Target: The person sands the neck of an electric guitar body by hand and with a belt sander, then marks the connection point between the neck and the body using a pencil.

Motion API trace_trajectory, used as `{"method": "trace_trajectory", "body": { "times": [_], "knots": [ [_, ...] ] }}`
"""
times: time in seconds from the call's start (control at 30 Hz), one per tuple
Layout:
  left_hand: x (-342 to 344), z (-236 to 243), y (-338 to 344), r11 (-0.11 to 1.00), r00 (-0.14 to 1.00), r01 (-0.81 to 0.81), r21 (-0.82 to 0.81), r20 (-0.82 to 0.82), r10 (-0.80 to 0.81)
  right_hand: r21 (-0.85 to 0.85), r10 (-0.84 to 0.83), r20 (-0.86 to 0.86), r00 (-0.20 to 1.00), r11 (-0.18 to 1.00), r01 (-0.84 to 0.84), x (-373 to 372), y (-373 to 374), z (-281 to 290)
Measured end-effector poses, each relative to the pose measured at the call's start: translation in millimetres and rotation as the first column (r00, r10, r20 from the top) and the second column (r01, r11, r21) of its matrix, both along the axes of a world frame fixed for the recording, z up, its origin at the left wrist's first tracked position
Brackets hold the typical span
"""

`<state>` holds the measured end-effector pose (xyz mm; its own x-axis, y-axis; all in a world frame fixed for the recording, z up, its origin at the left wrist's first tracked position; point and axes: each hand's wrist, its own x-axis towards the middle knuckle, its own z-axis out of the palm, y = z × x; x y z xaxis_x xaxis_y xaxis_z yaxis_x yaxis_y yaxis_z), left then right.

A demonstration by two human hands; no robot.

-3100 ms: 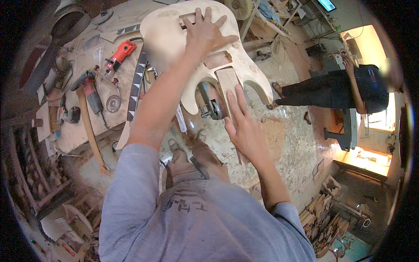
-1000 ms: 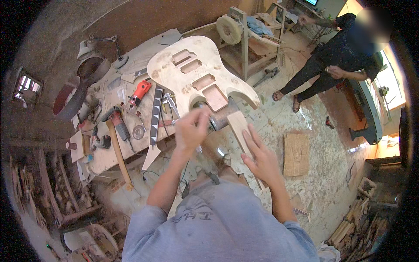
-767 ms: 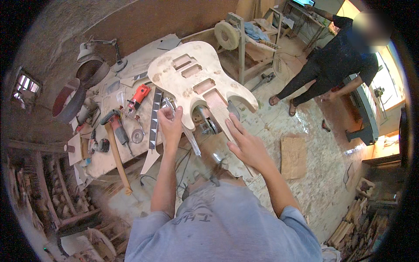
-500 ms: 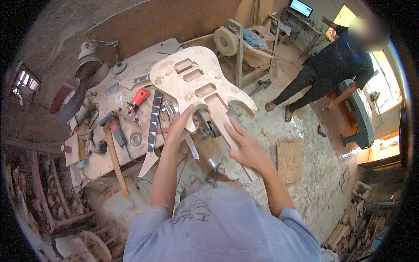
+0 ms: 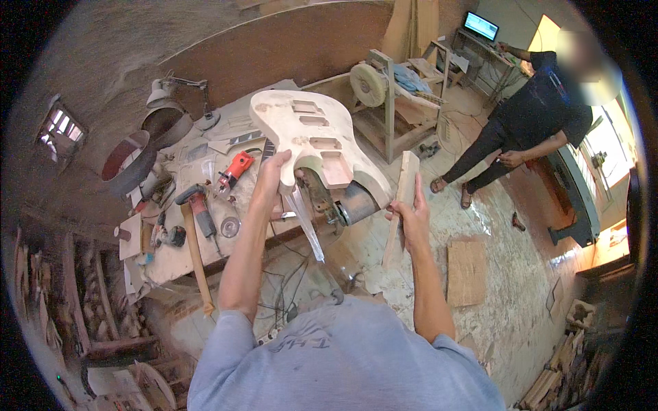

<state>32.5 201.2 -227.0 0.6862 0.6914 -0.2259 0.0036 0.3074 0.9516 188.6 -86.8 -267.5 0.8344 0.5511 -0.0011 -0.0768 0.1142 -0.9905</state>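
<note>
A pale, unfinished electric guitar body (image 5: pixel 284 122) with routed cavities is held up in front of me, its neck pocket facing my chest. My left hand (image 5: pixel 274 170) is closed on its left horn. A long, straight strip of pale wood (image 5: pixel 403 179) stands nearly upright in my right hand (image 5: pixel 414 218), fingers on one side and thumb on the other. The strip is to the right of the body, apart from the neck pocket. Beneath the body a sanding drum (image 5: pixel 359 204) of a machine shows in part.
The workbench on the left bears a red router (image 5: pixel 237 168), an angle grinder (image 5: pixel 201 211), a hammer with a wooden handle (image 5: pixel 196 253) and a desk lamp (image 5: pixel 159 94). A person in dark clothes (image 5: pixel 524 113) stands at the right. A board (image 5: pixel 466 272) lies on the floor.
The wooden strip has come out of the body's neck pocket and moved right with my right hand, now tilted up. My left hand keeps its hold on the body. The view has shifted slightly.
</note>
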Motion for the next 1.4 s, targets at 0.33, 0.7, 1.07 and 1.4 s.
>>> {"method": "trace_trajectory", "body": {
  "times": [0.33, 0.7, 1.07, 1.4],
  "knots": [
    [10, 95, 17, 0.834, 0.982, 0.071, 0.547, -0.186, 0.038, -0.037, -0.026, 0.123, 0.992, 0.999, 0.030, -55, 11, 12],
    [26, 151, -48, 0.659, 0.860, 0.240, 0.713, -0.471, 0.196, -0.040, 0.055, 0.320, 0.946, 0.998, -0.045, -51, 21, -22],
    [68, 114, -43, 0.097, 0.994, 0.029, 0.995, -0.039, 0.103, -0.405, 0.357, 0.669, 0.652, 0.911, -0.083, -19, 0, 61],
    [77, 132, -49, 0.211, 0.973, 0.228, 0.950, -0.217, -0.073, -0.755, 0.636, 0.496, 0.591, 0.652, -0.068, -10, 22, 85]
  ]
}}
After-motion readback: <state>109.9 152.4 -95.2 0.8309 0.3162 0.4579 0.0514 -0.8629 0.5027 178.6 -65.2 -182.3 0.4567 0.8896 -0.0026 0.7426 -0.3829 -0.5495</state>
